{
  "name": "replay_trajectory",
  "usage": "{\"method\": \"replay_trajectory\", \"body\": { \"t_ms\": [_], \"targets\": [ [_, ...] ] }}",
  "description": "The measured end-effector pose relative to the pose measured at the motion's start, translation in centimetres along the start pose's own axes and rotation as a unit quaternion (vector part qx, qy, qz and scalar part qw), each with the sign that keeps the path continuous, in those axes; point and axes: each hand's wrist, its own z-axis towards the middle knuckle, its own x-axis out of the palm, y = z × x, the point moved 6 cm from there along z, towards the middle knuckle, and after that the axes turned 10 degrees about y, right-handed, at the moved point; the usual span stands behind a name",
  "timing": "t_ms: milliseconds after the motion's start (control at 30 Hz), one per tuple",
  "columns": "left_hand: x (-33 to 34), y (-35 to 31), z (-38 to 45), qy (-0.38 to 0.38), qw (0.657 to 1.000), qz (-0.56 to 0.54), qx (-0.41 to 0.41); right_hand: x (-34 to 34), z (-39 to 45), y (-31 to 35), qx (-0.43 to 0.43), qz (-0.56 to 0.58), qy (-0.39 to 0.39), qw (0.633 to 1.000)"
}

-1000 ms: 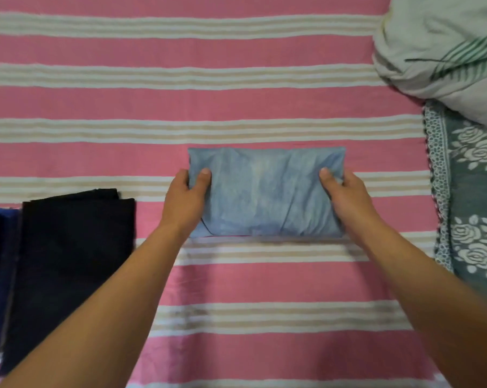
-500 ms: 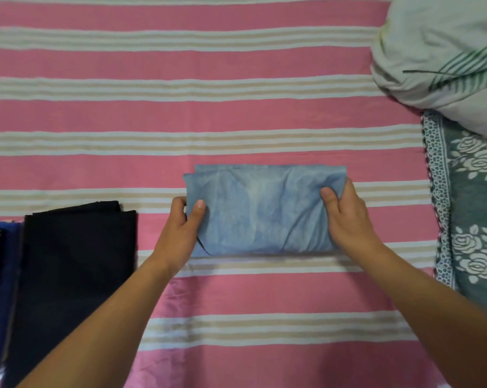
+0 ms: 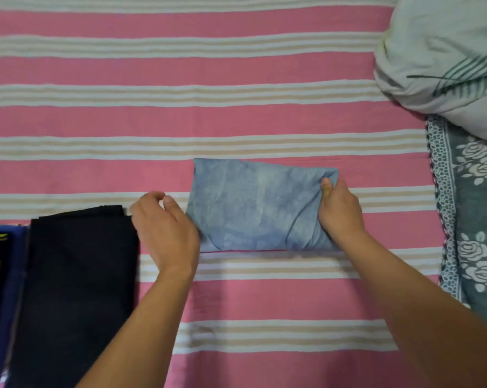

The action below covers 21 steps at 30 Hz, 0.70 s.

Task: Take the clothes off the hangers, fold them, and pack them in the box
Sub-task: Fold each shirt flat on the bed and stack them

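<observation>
- fingers (image 3: 327, 189) of the right hand (image 3: 340, 211) are curled round the right end of the folded blue garment (image 3: 253, 205), with the thumb pressed on top and the cloth bunched there.
- the left hand (image 3: 164, 228) is held just above the garment's left edge, fingers loosely spread and nothing gripped.
- the garment is lying mid-bed on the pink striped sheet (image 3: 180, 119), just right of a folded black garment (image 3: 77, 275).
- the step is judged to be lifting the finished fold; it would best be supported from both ends, or underneath, so the layers are not shaken open.
- the blue cloth looks soft, thin and mottled, shaped into a slightly rumpled rectangle.
- the black piece is matte and squarely stacked.
- a pale crumpled quilt (image 3: 444, 57) and a grey rose-patterned cloth (image 3: 477, 191) are seen at the right.
- no box is in view.
</observation>
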Motion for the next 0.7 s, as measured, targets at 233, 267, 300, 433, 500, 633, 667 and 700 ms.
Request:
{"method": "replay_trajectory", "body": {
  "t_ms": [233, 267, 300, 433, 500, 633, 667, 700],
  "targets": [
    [1.6, 3.6, -5.1, 0.114, 0.99, -0.069, -0.044, -1.2, -2.8, -0.8, 0.002, 0.123, -0.018, 0.992],
    [1.5, 4.6, -5.5, 0.12, 0.988, -0.079, -0.053, -1.5, -4.1, -1.2, -0.009, 0.159, -0.034, 0.987],
    [1.2, 5.5, -5.9, 0.123, 0.986, -0.088, -0.063, -1.6, -5.7, -1.8, -0.024, 0.199, -0.05, 0.979],
    [0.7, 8.0, -7.2, 0.155, 0.975, -0.114, -0.115, 0.2, -10.9, -6.6, -0.022, 0.259, -0.015, 0.965],
    [0.9, 8.6, -7.3, 0.178, 0.968, -0.128, -0.121, 1.4, -11.8, -8.4, -0.011, 0.252, 0.024, 0.967],
    [0.8, 8.5, -5.6, 0.185, 0.971, -0.115, -0.103, 0.7, -10.6, -7.7, -0.022, 0.27, 0.006, 0.963],
    [0.4, 8.2, -5.0, 0.192, 0.972, -0.107, -0.079, 0.0, -10.1, -7.3, -0.036, 0.247, -0.003, 0.968],
    [0.0, 8.0, -4.3, 0.202, 0.974, -0.092, -0.051, -0.6, -9.6, -6.8, -0.052, 0.219, -0.004, 0.974]
  ]
}}
